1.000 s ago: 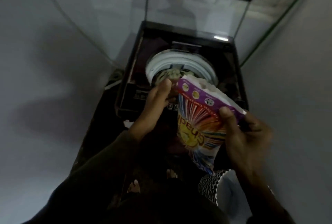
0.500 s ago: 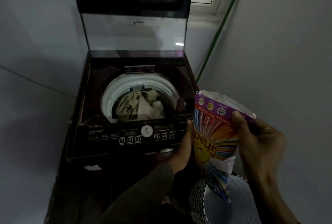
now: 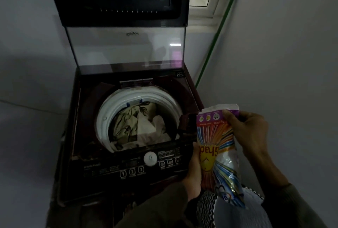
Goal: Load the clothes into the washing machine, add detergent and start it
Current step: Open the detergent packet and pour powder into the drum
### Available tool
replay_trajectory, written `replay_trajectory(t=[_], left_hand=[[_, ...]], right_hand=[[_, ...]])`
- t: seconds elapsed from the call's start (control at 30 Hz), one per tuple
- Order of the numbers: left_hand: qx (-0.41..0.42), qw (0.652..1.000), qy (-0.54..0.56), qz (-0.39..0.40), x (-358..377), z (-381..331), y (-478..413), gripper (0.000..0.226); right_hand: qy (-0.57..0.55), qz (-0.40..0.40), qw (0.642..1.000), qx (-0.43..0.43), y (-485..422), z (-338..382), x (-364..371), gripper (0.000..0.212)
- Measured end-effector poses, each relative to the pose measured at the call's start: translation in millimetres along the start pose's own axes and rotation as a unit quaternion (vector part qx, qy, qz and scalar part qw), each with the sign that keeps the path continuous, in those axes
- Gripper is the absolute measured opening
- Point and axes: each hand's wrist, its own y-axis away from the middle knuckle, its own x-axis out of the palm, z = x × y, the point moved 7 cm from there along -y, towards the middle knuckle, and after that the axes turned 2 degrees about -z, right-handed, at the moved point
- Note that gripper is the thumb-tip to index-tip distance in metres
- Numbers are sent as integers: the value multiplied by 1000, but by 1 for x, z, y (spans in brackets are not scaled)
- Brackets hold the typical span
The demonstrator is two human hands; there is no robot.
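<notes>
Head view: detergent pouch point(image 3: 216, 147), likely soft and slumping; right hand point(image 3: 250, 132) pinches its open top, left hand point(image 3: 193, 176) cups its side.

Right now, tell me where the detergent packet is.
Head view, lower right: the packet is held by the right hand at its top and the left hand at its side, beside the front right corner of the washer.

The washing machine point(image 3: 109, 169) is a dark maroon top-loader with its glass lid point(image 3: 126, 50) raised upright at the far side. Pale and patterned clothes point(image 3: 139, 129) lie crumpled in the white-rimmed drum point(image 3: 102, 118). At the near right, the colourful detergent packet point(image 3: 215, 151) stands upright with its top torn open. The right hand point(image 3: 250, 132) pinches its top and the left hand point(image 3: 193, 171) grips its side.
</notes>
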Motion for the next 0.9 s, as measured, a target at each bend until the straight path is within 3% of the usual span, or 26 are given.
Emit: replay_trajectory(t=[0.2,0.33,0.67,0.9], left_hand=[[-102,995,1,10,-12,-2,-2,91],[-152,986,24,64,-9,-9,3,81],[-186,976,18,110,-9,-19,19,77],[-181,978,-3,101,-12,-30,31,76]], right_hand=[[55,-8,997,47,-17,-15,21,16],[80,-15,995,60,-24,-17,28,12],[115,-21,989,93,-33,-22,40,22],[131,-16,986,100,-32,-24,45,23]])
